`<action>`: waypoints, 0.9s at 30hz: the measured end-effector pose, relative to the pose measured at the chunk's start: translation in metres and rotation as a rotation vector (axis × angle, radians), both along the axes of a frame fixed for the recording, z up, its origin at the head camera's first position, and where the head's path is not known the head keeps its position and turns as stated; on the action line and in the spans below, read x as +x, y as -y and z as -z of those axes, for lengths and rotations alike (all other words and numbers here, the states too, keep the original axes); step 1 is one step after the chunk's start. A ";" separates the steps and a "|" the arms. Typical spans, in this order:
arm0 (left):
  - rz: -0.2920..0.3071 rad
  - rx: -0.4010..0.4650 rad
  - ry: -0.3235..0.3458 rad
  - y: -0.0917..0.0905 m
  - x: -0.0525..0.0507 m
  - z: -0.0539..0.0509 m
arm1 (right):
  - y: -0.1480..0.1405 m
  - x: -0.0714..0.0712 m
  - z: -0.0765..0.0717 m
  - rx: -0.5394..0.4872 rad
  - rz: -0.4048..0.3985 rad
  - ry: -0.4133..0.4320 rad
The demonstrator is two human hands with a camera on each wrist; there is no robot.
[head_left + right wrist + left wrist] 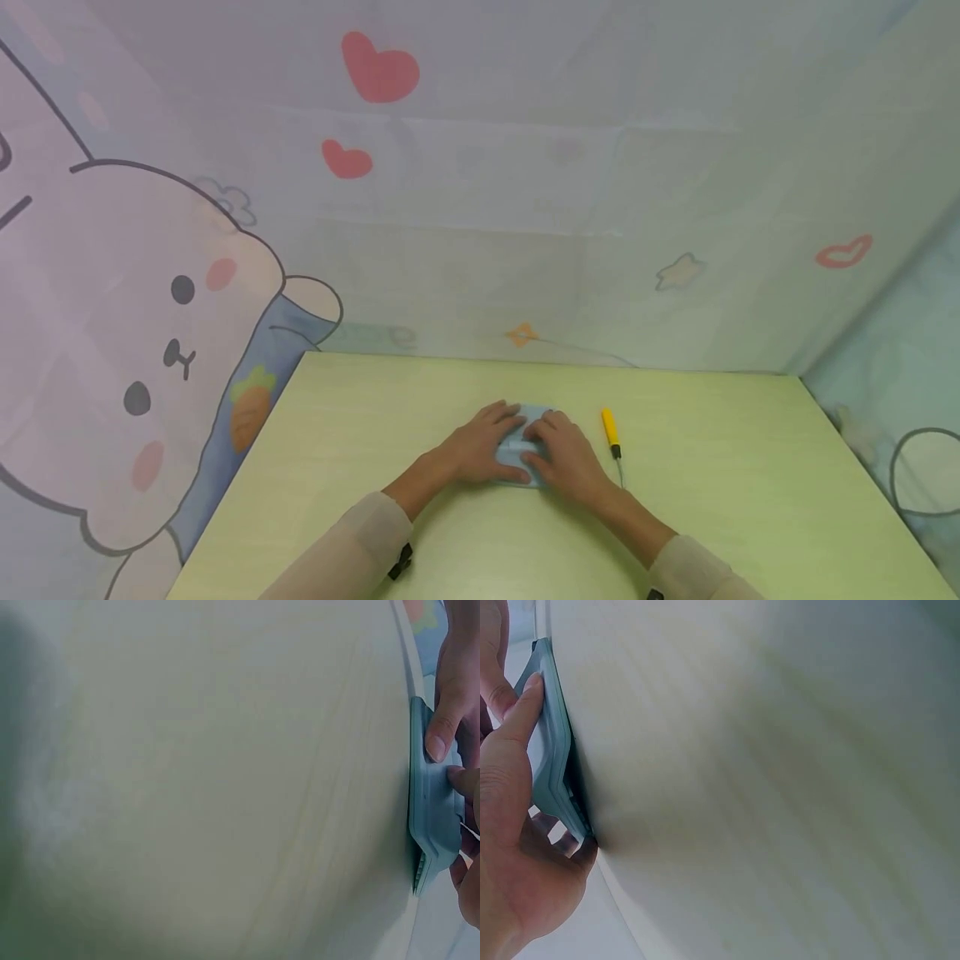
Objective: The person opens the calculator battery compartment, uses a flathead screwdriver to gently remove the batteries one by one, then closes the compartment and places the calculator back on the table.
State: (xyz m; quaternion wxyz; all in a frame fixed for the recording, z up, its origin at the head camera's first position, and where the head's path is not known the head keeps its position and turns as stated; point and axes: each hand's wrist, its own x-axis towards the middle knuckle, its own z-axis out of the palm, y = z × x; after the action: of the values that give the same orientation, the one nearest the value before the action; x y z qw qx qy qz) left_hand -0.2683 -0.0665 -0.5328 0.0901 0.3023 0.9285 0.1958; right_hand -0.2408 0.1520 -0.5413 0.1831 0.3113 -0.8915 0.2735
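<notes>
We see 2 bare hands meeting over a pale blue, flat, smooth case with bevelled edges [433, 802], which lies on a pale yellow-green, wood-grained tabletop [712, 467], between the palms. The left hand [480, 450] grips the case's left side: its thumb lies along the upper face, held well away from the other fingers, which are spread and curve about the edge. The right hand [570, 458] holds the right side with bent fingers, its thumb on the upper face near the left thumb; some of its fingertips are hidden, so we cannot tell exactly where they press.

Just beside the right hand, on its outer side, we find a slim screwdriver with a bright yellow handle, a black collar and a thin metal shaft [611, 432], its handle pointing away from the person. Cream long sleeves [348, 546] cover both forearms. Behind the tabletop hangs a pastel fabric backdrop [487, 258], printed with 2 solid red hearts and a large white rabbit.
</notes>
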 end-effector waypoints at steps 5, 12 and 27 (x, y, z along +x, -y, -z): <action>0.004 0.000 0.000 0.000 -0.001 0.000 | 0.000 0.001 -0.003 -0.018 -0.009 0.023; 0.009 0.002 0.000 -0.001 0.000 -0.003 | 0.000 0.001 -0.005 -0.032 -0.005 0.098; 0.017 0.012 0.002 0.001 -0.001 -0.003 | -0.001 -0.003 -0.005 -0.100 -0.032 0.152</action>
State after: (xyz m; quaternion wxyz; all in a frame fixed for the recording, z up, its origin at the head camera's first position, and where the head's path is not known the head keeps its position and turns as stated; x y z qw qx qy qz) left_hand -0.2692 -0.0672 -0.5300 0.0909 0.3104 0.9247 0.2009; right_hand -0.2435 0.1531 -0.5359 0.1260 0.2943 -0.8829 0.3434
